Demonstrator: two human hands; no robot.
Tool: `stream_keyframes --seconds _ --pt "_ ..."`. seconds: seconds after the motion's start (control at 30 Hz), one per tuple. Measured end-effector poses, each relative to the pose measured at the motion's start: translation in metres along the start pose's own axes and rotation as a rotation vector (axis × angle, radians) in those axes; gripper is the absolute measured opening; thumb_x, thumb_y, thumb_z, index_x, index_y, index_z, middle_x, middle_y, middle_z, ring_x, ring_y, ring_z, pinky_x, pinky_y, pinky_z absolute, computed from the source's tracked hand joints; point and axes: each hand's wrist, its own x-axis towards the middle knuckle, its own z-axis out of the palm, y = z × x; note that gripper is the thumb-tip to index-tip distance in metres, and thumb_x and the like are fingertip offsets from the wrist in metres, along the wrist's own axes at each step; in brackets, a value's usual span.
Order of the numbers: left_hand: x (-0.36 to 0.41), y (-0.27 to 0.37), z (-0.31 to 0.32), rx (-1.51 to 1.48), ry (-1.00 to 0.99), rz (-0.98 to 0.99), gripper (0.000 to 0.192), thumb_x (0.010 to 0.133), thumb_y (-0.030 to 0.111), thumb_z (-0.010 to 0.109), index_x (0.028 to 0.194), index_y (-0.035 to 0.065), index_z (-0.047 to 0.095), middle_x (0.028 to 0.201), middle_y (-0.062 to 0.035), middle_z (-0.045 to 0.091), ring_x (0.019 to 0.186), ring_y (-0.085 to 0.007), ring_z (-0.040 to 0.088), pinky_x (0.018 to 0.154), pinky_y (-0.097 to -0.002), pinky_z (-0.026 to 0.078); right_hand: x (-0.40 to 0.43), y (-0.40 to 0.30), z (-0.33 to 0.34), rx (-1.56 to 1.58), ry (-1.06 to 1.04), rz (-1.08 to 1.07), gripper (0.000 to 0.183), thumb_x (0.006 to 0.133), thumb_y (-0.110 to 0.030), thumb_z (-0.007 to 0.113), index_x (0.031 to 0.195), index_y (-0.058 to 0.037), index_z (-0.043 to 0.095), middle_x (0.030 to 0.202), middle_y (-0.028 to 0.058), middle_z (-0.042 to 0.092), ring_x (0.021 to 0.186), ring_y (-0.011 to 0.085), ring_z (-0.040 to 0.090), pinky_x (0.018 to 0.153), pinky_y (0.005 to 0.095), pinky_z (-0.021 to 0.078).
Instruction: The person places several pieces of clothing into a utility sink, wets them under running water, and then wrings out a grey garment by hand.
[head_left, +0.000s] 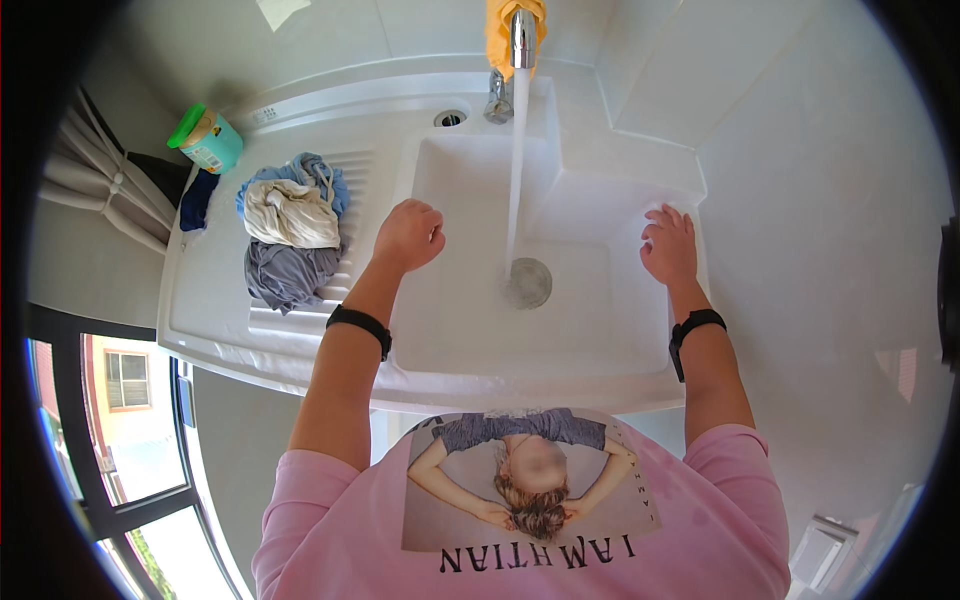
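Water runs from a chrome faucet (523, 41) down into a white laundry sink basin (465, 330), landing at the round drain (529, 283). My left hand (410, 235), fingers curled in, is over the basin's left rim; nothing shows in it. On the right side of the basin my right hand (669, 244) is spread with bent fingers, holding nothing. Left of my left hand, a heap of cloths lies on the ribbed washboard: a blue cloth (309, 171), a cream cloth (291, 214) and a grey cloth (289, 272). A dark navy cloth (199, 200) lies farther left.
A teal tub with a green lid (214, 142) stands at the back left corner. An orange cloth (499, 45) hangs behind the faucet. A small drain hole (451, 118) is at the back ledge. A tied curtain (112, 184) and a window are at left; walls rise behind and right.
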Motion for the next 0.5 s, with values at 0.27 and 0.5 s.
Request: stream_keyframes --seconds 0.27,0.5 --pt "0.004 0.002 0.001 0.052 -0.089 -0.041 0.006 0.068 0.010 0.058 0.064 0.0066 0.056 0.072 -0.0080 0.059 0.082 -0.0281 0.055 0.077 -0.0390 0.046 0.000 0.003 0.002 -0.085 -0.001 -0.028 0.009 0.074 -0.010 0.063 0.083 -0.0108 0.065 0.118 0.0000 0.055 0.128 0.0219 0.037 0.110 0.0526 0.0216" --pt "-0.002 -0.001 0.000 0.000 -0.009 -0.068 0.005 0.068 0.009 0.058 0.064 0.0065 0.055 0.072 -0.0074 0.059 0.082 -0.0278 0.055 0.079 -0.0389 0.046 0.015 -0.073 0.025 0.474 -0.060 -0.207 0.018 0.074 -0.012 0.065 0.092 -0.0092 0.062 0.102 0.0043 0.059 0.097 0.0249 0.056 0.091 0.0415 0.0439"
